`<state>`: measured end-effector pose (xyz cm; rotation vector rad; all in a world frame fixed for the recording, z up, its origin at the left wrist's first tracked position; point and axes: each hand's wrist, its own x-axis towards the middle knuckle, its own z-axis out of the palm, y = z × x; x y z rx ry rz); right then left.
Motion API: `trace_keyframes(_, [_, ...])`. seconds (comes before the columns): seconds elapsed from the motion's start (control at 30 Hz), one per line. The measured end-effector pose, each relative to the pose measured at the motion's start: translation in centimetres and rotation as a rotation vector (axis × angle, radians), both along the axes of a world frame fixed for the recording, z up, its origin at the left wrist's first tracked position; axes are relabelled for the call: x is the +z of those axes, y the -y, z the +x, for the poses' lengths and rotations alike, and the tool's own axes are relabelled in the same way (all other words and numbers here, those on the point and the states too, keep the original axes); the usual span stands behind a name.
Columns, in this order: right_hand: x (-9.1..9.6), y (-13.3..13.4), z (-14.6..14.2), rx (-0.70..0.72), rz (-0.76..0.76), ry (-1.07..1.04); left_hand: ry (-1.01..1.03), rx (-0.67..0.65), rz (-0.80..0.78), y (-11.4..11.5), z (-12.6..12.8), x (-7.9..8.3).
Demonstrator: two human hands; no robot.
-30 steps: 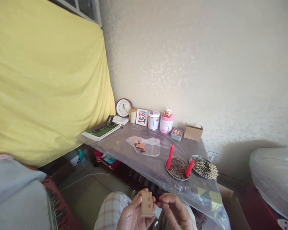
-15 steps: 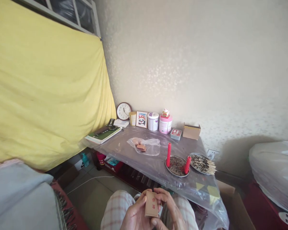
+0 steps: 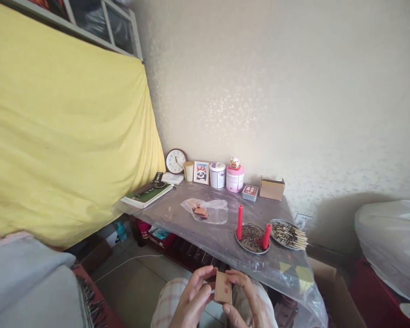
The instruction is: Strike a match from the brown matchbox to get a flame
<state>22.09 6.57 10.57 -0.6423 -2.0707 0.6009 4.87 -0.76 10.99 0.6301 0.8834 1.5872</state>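
Nearest, at the bottom frame edge: left hand [image 3: 193,298] and right hand [image 3: 251,303] close together, both clamped on small tan box [image 3: 223,288]. The box stands roughly upright with its red print facing the camera. It's held over the plaid lap [image 3: 166,303], short of the table's near edge and not touching it. Left fingers wrap its left side, right fingers close on its right side. Wrists are cut off by the frame.

Left of the lap there's bare floor [image 3: 136,278] with a white cable [image 3: 130,260] across it, and a grey cushion [image 3: 23,282] at far left. That's the open side. The right side is tight, with a carton [image 3: 331,284] low and a white sack [image 3: 392,246] behind it.

Table [image 3: 177,218] runs diagonally. Its plastic sheet [image 3: 304,278] overhangs the near-right corner in loose folds.
- **Near edge:** plate [image 3: 251,251] with two red candles [image 3: 239,222], one upright and one leaning right.
- **Just beside it:** second plate [image 3: 275,223] with sticks [image 3: 294,238] whose tips poke past its right rim.
- **Mid-table:** clear bag [image 3: 215,210] with brown pieces inside and free surface all round it.
- **Left corner:** green book [image 3: 146,195].

Back row against the wall [image 3: 276,91], left to right:
- clock [image 3: 176,161]
- panda picture [image 3: 201,172]
- white tin [image 3: 217,175]
- pink tin [image 3: 235,178]
- red-and-white pack [image 3: 250,192]
- cardboard box [image 3: 272,188]

The items up to the pink tin stand just beside one another, and the last two sit slightly forward. Yellow cloth [image 3: 64,136] hangs at left, down past the table's left end.
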Motion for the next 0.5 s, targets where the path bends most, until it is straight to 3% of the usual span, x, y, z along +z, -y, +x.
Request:
trace_keyframes(0.23, [-0.3,0.0,-0.5,-0.021,-0.025,-0.021,-0.195,0.005,0.054,-0.2,0.5,-0.2])
trace_keyframes(0.5, [-0.2,0.5,-1.1,-0.071,-0.144,-0.159,-0.221,0.01,0.057,-0.7,0.4,-0.3])
